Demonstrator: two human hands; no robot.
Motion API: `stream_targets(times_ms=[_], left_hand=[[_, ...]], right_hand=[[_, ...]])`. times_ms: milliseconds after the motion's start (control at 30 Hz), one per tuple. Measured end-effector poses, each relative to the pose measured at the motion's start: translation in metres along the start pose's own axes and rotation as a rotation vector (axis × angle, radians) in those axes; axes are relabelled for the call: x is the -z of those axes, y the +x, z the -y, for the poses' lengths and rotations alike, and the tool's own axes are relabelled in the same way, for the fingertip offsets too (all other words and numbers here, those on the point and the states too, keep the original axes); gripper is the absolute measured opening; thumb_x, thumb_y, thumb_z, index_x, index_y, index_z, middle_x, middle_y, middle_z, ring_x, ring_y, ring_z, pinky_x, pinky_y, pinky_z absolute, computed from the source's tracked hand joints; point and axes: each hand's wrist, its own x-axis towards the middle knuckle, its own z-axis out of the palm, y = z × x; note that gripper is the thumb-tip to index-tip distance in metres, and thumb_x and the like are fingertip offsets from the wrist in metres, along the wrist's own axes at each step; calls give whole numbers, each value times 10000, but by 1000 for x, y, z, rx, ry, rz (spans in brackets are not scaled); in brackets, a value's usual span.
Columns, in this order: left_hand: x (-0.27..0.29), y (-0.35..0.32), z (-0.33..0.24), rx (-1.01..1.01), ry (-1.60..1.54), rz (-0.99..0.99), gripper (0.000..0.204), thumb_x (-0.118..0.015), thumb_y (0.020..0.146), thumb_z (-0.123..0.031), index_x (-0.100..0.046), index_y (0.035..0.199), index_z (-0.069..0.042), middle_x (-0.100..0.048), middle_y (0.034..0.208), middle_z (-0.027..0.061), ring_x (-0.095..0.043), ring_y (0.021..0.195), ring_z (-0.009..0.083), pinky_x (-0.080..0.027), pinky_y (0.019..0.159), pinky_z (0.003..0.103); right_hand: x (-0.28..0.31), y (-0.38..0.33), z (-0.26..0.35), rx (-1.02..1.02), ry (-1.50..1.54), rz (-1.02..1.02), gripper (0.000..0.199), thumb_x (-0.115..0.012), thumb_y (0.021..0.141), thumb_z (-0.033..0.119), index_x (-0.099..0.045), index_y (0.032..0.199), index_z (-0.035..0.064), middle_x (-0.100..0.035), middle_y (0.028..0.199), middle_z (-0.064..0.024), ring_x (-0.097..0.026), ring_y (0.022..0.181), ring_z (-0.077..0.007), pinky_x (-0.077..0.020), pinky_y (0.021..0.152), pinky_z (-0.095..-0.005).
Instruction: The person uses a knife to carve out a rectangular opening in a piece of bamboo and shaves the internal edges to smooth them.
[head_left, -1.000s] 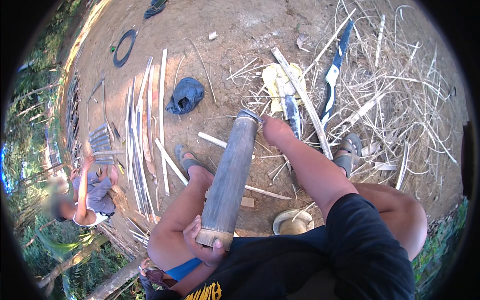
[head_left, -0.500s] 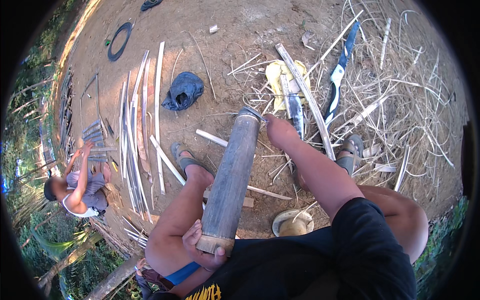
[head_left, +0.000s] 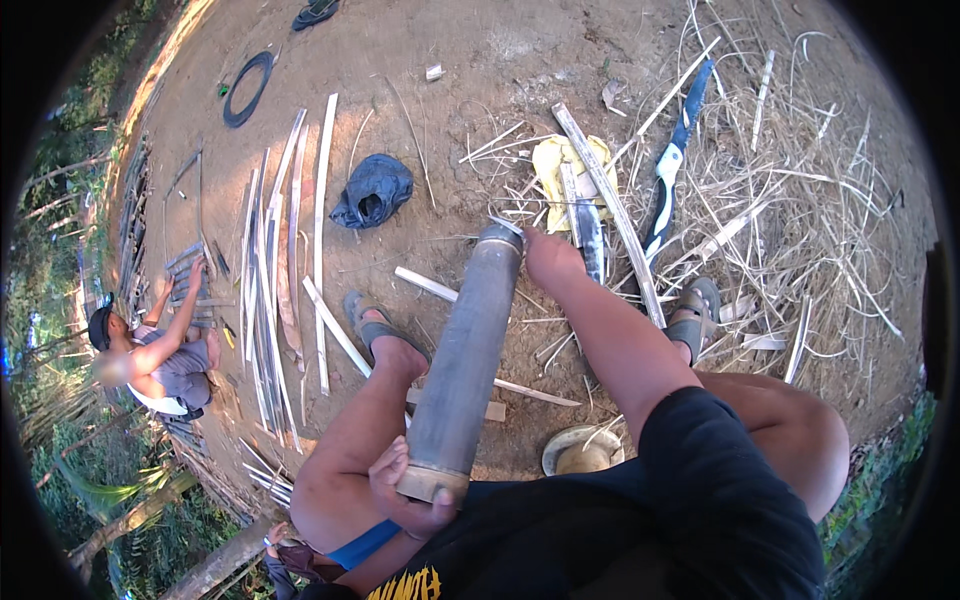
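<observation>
Bamboo pole (head_left: 462, 360): we hold it slanted across our lap. Left hand (head_left: 405, 492), fingers wrapped round its near cut end; right hand (head_left: 548, 258) at its far end, grip unclear. Knife (head_left: 672, 180) lies beyond.

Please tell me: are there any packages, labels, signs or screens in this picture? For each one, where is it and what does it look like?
No packages, signs or screens are in view.
Shirt print: yellow lettering on the person's black shirt, at the bottom edge, below the left hand, which holds the near end of the bamboo tube.
Small pale scrap: on the bare dirt near the top; too small to tell whether it is a wrapper.
</observation>
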Motion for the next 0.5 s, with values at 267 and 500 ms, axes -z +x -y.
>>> stream_targets(times_ms=[267, 500], left_hand=[[-3, -5, 5, 27, -49, -26, 756, -763, 841, -532, -478, 1231, 49, -511, 1230, 244, -582, 1182, 371, -487, 1056, 524], [4, 0, 5, 0, -18, 40, 760, -762, 838, -542, -473, 1239, 36, -502, 1231, 233, -573, 1190, 370, -479, 1065, 530]], right_hand=[[-36, 32, -57, 108, 224, -59, 349, -529, 987, 157, -619, 1319, 99, -710, 1141, -237, -691, 1072, -395, -546, 933, -481], [-51, 10, -69, 85, 334, -90, 345, -514, 1017, 220, -604, 1337, 129, -707, 1122, -246, -680, 1057, -423, -531, 932, -505]])
